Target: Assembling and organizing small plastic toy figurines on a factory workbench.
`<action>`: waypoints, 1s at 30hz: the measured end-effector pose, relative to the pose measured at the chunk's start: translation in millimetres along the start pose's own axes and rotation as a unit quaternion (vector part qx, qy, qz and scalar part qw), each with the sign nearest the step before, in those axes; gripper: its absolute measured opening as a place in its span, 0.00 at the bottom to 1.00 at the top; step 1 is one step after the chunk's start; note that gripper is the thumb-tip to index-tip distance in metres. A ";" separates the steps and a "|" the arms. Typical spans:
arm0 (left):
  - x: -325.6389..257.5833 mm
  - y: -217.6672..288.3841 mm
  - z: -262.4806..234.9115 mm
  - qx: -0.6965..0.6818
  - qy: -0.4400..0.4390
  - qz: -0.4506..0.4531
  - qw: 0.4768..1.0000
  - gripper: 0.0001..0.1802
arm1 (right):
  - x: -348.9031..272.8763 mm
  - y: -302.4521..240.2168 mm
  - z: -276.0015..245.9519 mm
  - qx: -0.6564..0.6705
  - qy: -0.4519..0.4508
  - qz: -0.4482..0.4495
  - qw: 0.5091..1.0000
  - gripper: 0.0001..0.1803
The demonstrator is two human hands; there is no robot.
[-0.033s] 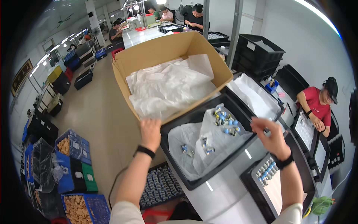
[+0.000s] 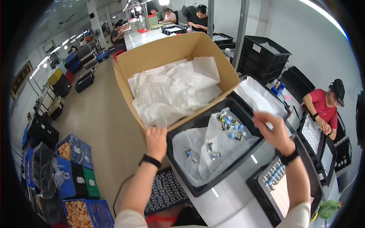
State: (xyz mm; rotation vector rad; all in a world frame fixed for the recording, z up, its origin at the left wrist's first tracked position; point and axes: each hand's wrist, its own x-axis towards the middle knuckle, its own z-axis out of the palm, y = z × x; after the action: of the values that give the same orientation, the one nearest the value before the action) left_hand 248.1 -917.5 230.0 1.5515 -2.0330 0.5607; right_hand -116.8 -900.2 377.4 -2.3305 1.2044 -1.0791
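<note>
— Where are the fingers?

— The left hand [image 2: 156, 141] curls over the near corner of the black plastic tray [image 2: 213, 187], fingers bent down on its rim, just under the wall of the cardboard box [image 2: 159, 57]. The right hand [image 2: 274, 132] sits at the tray's far edge, fingers curved; I cannot tell whether they pinch the rim or only touch it.

— And inside the tray?

— A crumpled, translucent white plastic sheet [image 2: 197, 152], with small blue and silver cylindrical parts [image 2: 230, 125] scattered on it in loose clusters.

— The box?

— Brown corrugated, open-topped, tilted, lined with wrinkled white paper [image 2: 171, 91]. The tray rests on a smooth, glossy white table [image 2: 228, 201]. To the right lies a second black tray [image 2: 283, 197] with neat rows of similar parts.
</note>
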 end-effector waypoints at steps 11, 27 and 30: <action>-13.3 17.4 -6.3 -0.005 -0.020 -0.044 0.999 0.05 | 258.7 171.1 103.7 -0.229 0.065 -0.045 0.970 0.41; -22.5 21.1 -3.7 0.040 -0.044 -0.041 0.997 0.08 | 275.1 217.0 130.3 -0.156 0.046 0.077 0.984 0.24; -25.0 22.6 -3.0 0.057 -0.045 -0.036 0.997 0.08 | 275.7 221.6 153.1 -0.245 0.055 0.118 0.961 0.26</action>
State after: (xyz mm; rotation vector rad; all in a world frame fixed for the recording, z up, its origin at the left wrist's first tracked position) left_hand 232.0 -891.0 216.4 1.7391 -2.0313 0.5988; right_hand -28.9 -1263.5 283.3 -2.3957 1.9226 -0.9143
